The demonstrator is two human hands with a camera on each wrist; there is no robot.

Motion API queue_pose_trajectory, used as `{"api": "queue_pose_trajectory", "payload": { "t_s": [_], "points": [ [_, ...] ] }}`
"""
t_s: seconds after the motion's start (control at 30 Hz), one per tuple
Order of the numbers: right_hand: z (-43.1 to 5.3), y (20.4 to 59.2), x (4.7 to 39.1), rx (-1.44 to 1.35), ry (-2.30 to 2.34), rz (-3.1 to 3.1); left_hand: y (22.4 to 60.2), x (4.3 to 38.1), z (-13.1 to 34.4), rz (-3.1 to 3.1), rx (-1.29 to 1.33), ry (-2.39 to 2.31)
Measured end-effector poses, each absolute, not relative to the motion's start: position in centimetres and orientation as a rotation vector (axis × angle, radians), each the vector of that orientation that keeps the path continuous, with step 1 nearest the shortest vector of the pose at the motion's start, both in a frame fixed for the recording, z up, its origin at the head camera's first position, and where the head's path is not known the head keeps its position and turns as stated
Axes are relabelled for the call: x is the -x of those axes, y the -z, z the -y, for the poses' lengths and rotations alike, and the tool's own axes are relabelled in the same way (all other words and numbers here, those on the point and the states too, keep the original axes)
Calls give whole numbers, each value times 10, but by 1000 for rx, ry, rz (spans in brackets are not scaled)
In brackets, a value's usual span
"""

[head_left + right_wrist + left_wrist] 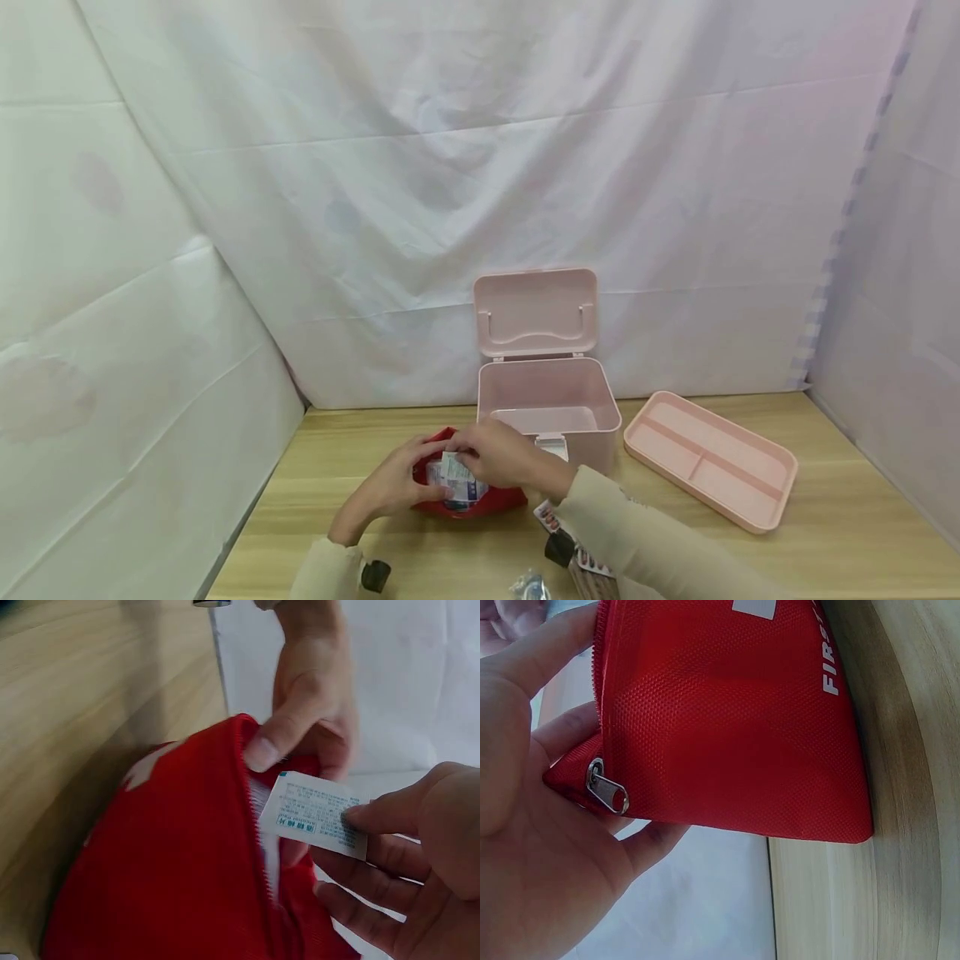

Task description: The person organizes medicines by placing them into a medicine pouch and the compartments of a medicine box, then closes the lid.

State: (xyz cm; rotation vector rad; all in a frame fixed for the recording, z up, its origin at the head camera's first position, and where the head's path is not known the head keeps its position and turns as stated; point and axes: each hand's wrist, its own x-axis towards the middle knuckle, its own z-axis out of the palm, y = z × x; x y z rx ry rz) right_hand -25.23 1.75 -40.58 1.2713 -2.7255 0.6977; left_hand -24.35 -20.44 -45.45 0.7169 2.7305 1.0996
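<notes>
Nearer the wooden worktop's (300,492) left edge, your left hand (396,482) grips a red fabric pouch (712,727); your right hand (501,452) pinches a white sachet (311,810).

Near the middle of the back edge of the table (300,517), a box (543,387) with its lid (536,308) behind it; to its right, towards the back right corner, a tray (731,442). Before the box and to its left, a pouch (498,502) with packets (472,490) inside. Nearer the front edge, a bag (532,587), blister packs (591,564) behind it to the right.
</notes>
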Motion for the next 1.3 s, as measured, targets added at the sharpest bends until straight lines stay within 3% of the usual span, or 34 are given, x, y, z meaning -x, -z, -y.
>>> {"api": "queue_pose_trajectory", "payload": {
  "t_s": [0.5,1.3],
  "points": [
    [0,426,242,-1265,-295,2684,458,243,207,-2770,-808,-1136],
    [8,433,224,-1212,-242,2557,462,231,221,-2704,-890,-1257]
  ]
}}
